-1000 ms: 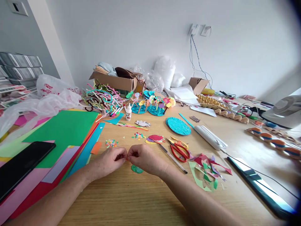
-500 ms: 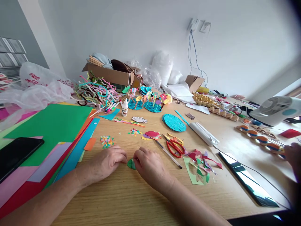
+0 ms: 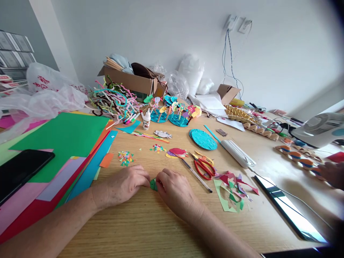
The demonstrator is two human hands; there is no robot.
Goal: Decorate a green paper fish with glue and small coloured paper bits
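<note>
A small green paper fish (image 3: 153,185) lies on the wooden table between my hands, its dotted head showing and its rear covered by fingers. My right hand (image 3: 173,188) is closed with thumb and fingertips on that covered part. Just left of the head, my left hand (image 3: 128,184) has its fingers drawn together in a pinch. Whatever those fingers hold, if anything, is too small to make out. Beyond the hands are two heaps of tiny paper bits, a mixed one (image 3: 125,158) and a smaller one (image 3: 158,148), plus several coloured paper ovals (image 3: 176,153).
Red-handled scissors (image 3: 204,168), a pen (image 3: 197,175) and paper scraps (image 3: 228,193) lie to the right. Coloured sheets (image 3: 61,136) with a phone (image 3: 23,175) cover the left. A glue bottle (image 3: 146,120) stands behind. Another person's hand (image 3: 331,174) is at far right.
The whole view has shifted, so things sit slightly further right. My right fingers stay on the fish. My left fingertips remain close to its head.
</note>
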